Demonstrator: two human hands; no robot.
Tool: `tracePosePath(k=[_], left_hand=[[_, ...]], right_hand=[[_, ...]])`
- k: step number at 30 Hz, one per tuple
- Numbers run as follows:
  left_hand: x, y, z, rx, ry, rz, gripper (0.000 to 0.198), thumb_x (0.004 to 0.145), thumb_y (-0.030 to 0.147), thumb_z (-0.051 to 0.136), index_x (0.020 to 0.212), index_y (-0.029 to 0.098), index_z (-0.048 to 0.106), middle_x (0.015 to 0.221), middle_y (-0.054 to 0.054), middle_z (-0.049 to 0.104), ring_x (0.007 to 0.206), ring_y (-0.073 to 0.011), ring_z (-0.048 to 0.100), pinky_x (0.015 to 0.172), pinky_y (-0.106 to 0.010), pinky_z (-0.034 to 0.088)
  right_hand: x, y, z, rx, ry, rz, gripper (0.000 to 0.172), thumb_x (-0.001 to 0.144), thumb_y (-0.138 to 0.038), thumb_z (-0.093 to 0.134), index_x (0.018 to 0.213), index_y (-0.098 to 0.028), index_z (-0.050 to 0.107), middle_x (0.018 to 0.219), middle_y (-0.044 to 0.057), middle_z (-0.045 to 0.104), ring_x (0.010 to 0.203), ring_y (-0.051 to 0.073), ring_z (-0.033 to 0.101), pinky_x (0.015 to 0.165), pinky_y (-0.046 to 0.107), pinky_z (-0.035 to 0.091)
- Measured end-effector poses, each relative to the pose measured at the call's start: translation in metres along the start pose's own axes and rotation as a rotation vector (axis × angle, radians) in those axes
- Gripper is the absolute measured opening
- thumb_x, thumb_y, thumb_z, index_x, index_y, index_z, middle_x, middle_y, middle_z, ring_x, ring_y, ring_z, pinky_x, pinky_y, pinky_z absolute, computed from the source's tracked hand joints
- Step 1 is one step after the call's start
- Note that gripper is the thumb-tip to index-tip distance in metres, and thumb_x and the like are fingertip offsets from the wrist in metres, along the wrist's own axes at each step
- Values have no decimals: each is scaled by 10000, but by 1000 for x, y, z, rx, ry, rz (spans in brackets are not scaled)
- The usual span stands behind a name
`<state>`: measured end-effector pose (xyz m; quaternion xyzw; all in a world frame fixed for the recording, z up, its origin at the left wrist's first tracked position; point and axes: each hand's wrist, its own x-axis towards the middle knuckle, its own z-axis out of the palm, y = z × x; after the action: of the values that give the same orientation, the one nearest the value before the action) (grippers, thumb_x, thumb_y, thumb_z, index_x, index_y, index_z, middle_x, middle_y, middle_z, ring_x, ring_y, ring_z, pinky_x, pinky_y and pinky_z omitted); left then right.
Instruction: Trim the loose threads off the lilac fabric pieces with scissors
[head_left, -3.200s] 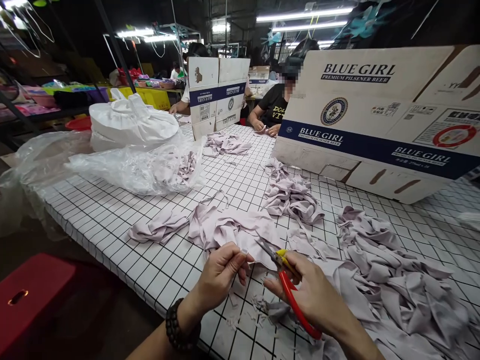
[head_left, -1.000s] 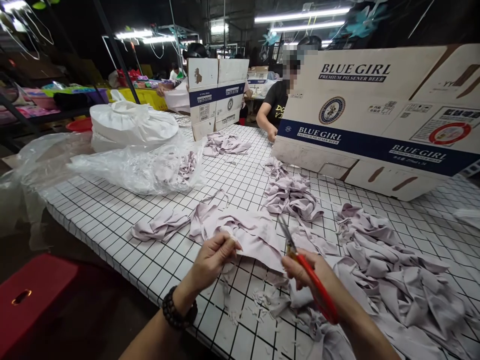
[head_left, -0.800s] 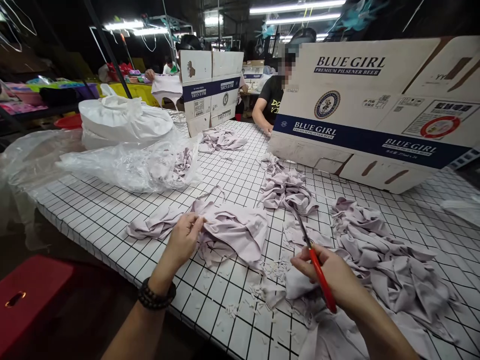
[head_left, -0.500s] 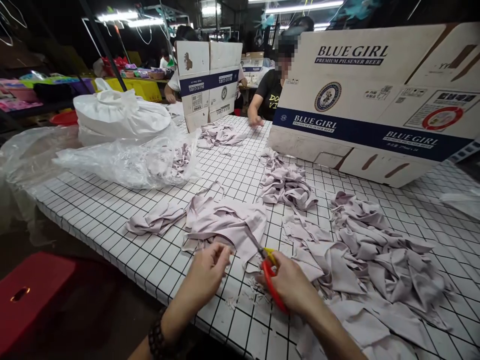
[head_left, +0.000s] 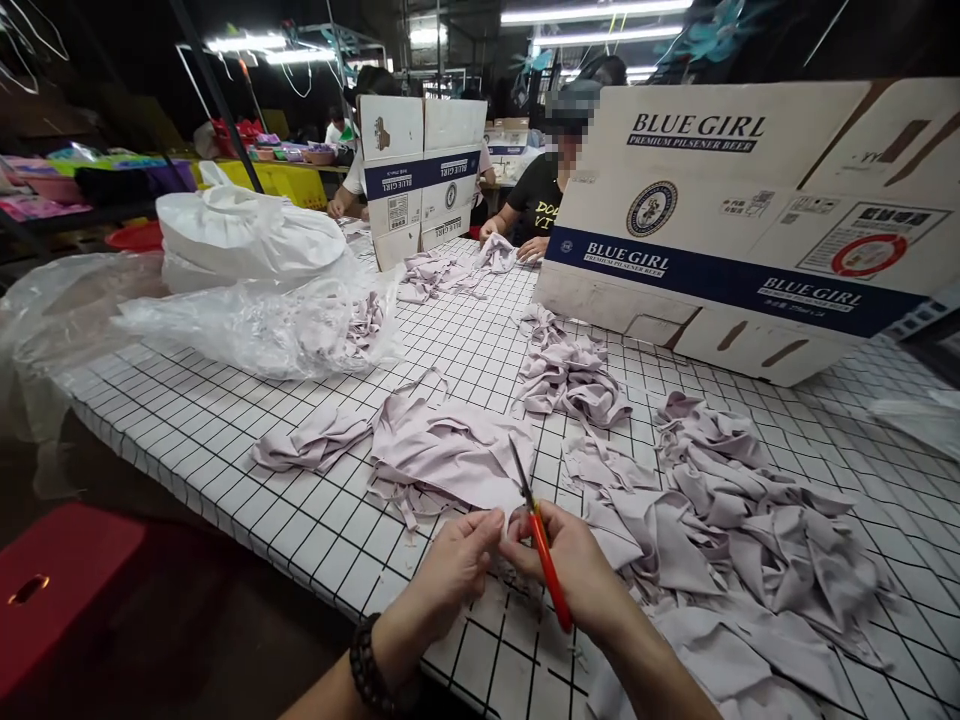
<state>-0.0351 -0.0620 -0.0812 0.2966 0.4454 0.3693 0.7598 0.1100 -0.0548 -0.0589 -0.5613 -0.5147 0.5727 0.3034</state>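
Near the table's front edge, my left hand (head_left: 459,560) is closed in a pinch on the near edge of a pale lilac fabric piece (head_left: 442,450). Close on its right, my right hand (head_left: 574,565) is wrapped round red-and-yellow-handled scissors (head_left: 546,560). The dark blades point up and away, over the right side of the fabric. My right thumb and fingertips also come close to the fabric edge; whether they grip it is hidden. Small lilac scraps (head_left: 577,655) lie under and beside my hands.
Heaps of lilac pieces (head_left: 780,530) lie on the right, with another pile (head_left: 570,370) farther back. Clear plastic bags (head_left: 277,330) and a white sack (head_left: 247,235) stand left. Beer cartons (head_left: 720,210) rise at the back, where a co-worker (head_left: 536,205) handles fabric. A red stool (head_left: 75,590) stands left.
My left hand has moved right, up against my right hand, at the fabric edge. The scissors have turned more upright. The co-worker across the table now has fabric in hand.
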Motion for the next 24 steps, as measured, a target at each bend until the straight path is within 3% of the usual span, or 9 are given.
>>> tracePosePath(k=[5,9,13,17,21,24], left_hand=[[4,1,2,-29,32,63,531,673,599,740,875,117,647,527,90,441,388,-16,155,377,-197,94],[5,0,-3,-70,10,83,497,676,533,779,911,112,661,766,-12,647,433,-10,246,420,-184,171],[3,2,-4,-33,-39,108,436,686,502,789,797,92,689,842,-49,660,487,-25,361,481,-197,277],[0,6,-5,1,-65,93,437,703,513,770,795,90,706,738,-33,643,484,-40,366,494,-206,288],[2,7,-8,18,-68,104,491,698,552,752,878,97,712,680,-26,631,483,-62,385,492,-211,304],[6,7,-11,132,-29,220,451,767,561,681,830,116,710,666,-18,598,492,-77,399,511,-224,338]], right_hand=[[-5,7,-7,57,47,33,380,613,-408,805,702,-206,496,682,-29,560,545,110,442,532,252,381],[-1,13,-23,61,213,-130,341,713,-444,750,788,-217,507,832,19,631,609,132,519,578,267,452],[6,10,-27,14,76,-247,278,773,-414,707,876,-209,549,847,21,628,737,167,590,676,285,498],[16,2,-22,-15,-56,-279,225,735,-320,733,862,-199,592,763,-10,599,726,164,589,666,270,489],[27,-3,-18,20,-19,-275,160,732,-253,703,827,-192,590,790,-3,612,668,135,551,620,251,462],[32,-4,-13,56,22,-272,168,751,-279,694,836,-195,575,815,3,608,689,140,557,638,259,470]])
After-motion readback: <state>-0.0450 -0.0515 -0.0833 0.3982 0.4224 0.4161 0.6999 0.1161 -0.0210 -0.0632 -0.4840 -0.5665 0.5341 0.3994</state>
